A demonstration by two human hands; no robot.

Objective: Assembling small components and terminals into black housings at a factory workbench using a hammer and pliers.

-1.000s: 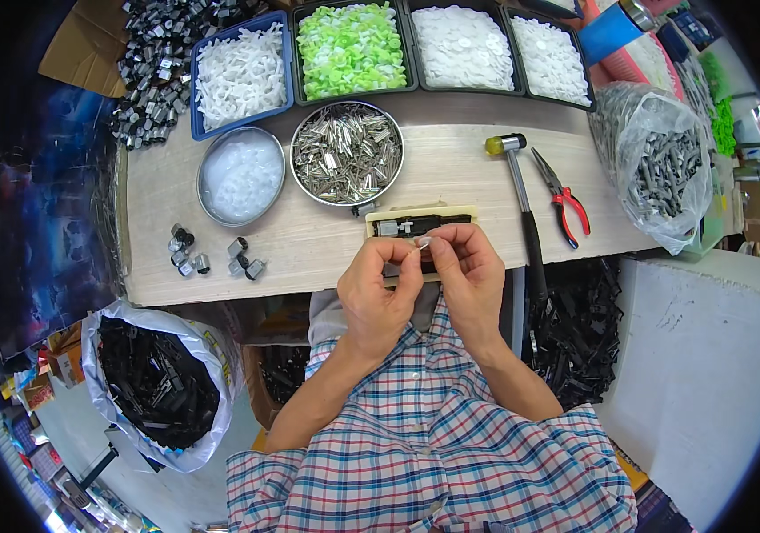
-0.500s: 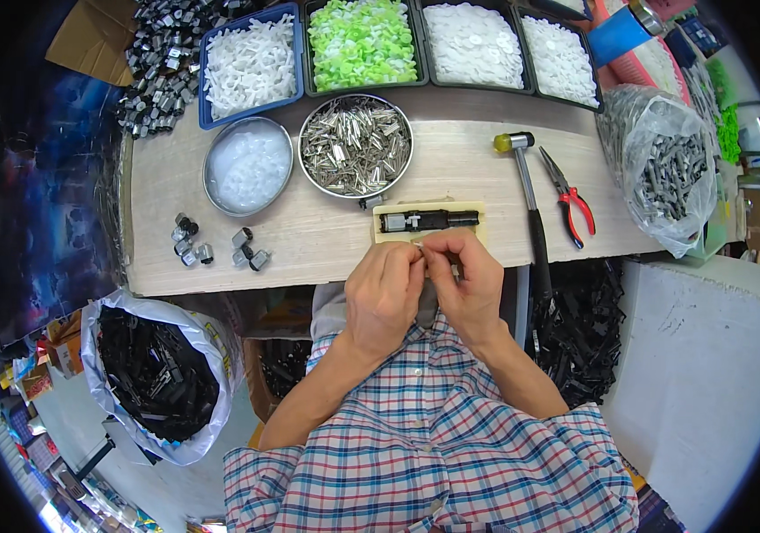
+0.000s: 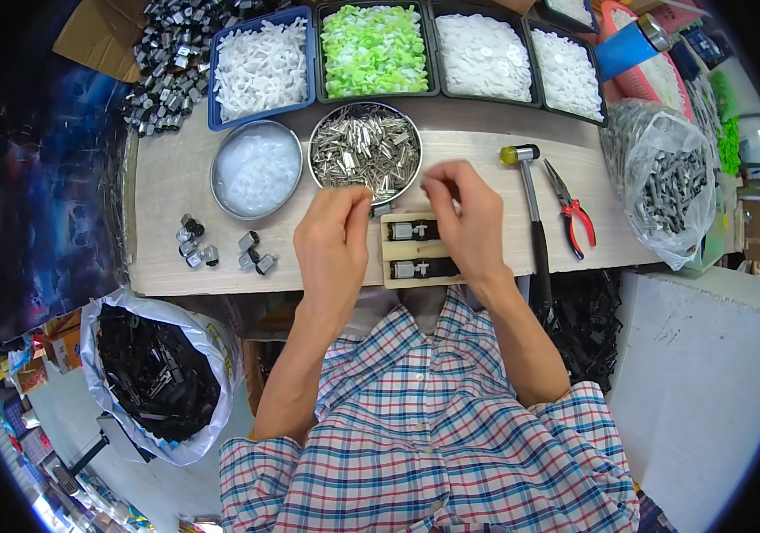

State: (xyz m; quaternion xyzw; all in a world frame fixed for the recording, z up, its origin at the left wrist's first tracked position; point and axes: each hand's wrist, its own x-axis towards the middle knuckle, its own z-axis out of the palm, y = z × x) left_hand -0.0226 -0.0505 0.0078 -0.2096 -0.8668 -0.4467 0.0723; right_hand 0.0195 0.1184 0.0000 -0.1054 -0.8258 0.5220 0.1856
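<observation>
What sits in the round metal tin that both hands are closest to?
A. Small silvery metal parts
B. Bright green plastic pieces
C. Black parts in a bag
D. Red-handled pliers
A: the round metal tin just beyond the left hand and right hand is heaped with small silvery metal parts; the green pieces lie in a rectangular tray further back.

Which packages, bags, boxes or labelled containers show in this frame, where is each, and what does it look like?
Clear plastic bag: right end of the bench, bulging, full of dark metal parts.
White plastic bag: on the floor at lower left, open, holding black parts.
Cardboard box flap: top left corner, brown, plain.
Blue cylindrical container: top right, lying tilted on a pink basket.
No screens or signs in view.
</observation>
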